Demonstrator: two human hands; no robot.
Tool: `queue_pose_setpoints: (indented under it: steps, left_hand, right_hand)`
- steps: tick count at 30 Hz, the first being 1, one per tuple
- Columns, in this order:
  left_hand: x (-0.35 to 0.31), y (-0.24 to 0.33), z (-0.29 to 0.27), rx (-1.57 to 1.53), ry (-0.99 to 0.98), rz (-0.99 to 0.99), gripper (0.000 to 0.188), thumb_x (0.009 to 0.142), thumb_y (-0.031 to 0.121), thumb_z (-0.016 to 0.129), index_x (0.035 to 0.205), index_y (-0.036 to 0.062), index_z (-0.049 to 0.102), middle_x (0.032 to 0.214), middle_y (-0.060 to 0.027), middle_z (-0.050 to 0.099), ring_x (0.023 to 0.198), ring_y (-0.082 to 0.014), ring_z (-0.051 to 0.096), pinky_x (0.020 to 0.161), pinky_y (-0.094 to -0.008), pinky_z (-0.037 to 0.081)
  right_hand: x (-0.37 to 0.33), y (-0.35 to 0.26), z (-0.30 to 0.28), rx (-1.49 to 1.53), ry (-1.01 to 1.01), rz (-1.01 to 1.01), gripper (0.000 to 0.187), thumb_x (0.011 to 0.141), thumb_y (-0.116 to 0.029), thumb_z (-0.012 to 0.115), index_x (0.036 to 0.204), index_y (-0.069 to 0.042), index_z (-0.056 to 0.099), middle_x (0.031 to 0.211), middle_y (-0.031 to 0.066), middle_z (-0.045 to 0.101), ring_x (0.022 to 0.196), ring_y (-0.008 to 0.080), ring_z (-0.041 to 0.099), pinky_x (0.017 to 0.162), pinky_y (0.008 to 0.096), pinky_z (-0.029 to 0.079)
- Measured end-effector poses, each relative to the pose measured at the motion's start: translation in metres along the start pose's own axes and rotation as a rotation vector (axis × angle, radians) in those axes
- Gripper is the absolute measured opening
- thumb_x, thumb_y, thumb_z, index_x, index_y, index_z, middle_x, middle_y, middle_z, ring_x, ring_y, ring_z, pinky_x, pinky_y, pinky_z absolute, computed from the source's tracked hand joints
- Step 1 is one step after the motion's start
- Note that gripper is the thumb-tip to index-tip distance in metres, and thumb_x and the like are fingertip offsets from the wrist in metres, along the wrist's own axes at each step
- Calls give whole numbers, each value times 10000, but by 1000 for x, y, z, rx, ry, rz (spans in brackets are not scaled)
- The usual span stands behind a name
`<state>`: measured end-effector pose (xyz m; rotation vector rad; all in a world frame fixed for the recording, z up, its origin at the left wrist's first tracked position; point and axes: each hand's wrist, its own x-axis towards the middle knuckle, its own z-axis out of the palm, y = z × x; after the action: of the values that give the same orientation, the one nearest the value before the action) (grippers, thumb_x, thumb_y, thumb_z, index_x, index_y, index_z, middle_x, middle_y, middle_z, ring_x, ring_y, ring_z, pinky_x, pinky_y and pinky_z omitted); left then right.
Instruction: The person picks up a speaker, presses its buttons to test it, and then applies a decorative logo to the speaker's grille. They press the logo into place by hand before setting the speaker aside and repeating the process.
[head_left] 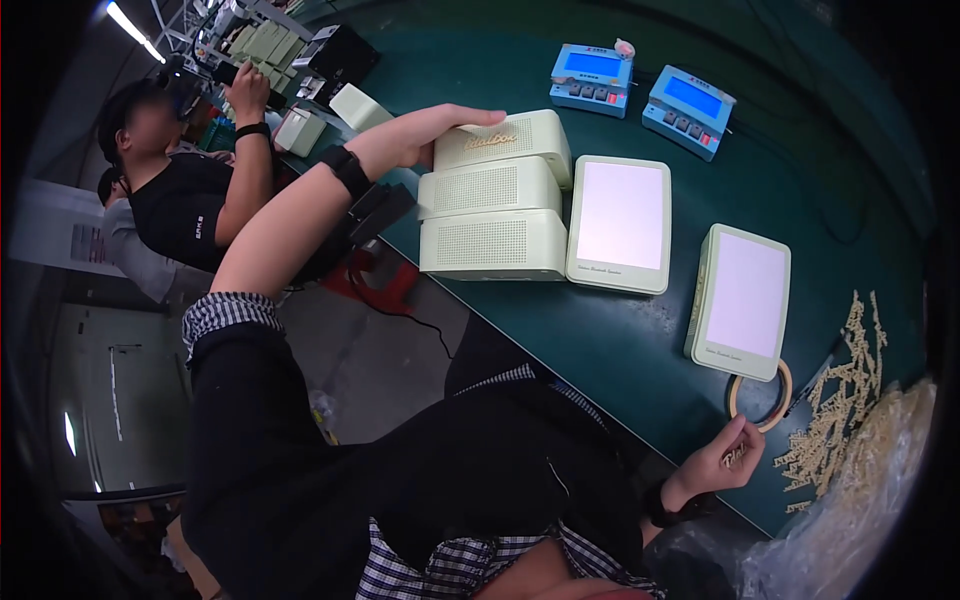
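Observation:
Three cream speakers with perforated grilles stand side by side on the green table. My left hand (420,135) is at the left end of the farthest speaker (500,150), its fingers laid along the top edge and closed on it; part of the grip is hidden. A gold script badge (490,139) sits on that speaker's grille. The middle speaker (487,187) and the nearest speaker (490,245) show bare grilles. At the right, near the table's front edge, my right hand (715,465) pinches a small gold script badge (735,457). Just beyond its fingertips lies a tape roll (785,385).
Two cream units with white panels (622,215) (745,295) stand right of the speakers. Loose gold badges (835,410) lie beside a clear plastic bag (860,500). Two blue devices with screens (592,75) (688,108) stand at the back. Another person (185,190) works at the left.

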<state>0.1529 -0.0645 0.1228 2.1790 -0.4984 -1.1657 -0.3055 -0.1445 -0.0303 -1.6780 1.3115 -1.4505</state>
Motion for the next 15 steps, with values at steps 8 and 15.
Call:
queue_pose_setpoints:
  steps: [8,15]
  left_hand:
    - [24,-17,-10,431,71,171,779,792,642,698,1156,-44,647,959,-140,689,885,-197,682,799,-323,521]
    - [17,-27,-1,35,79,219,797,738,668,725,1105,-39,699,940,-172,703,851,-246,699,766,-316,534]
  right_hand:
    - [4,-6,9,-55,79,-6,118,938,-56,643,899,51,612,730,-1,534,639,71,436,582,215,351]
    - [3,0,6,-5,49,-8,113,934,-43,637,887,52,598,736,5,530,631,69,431,569,215,336]
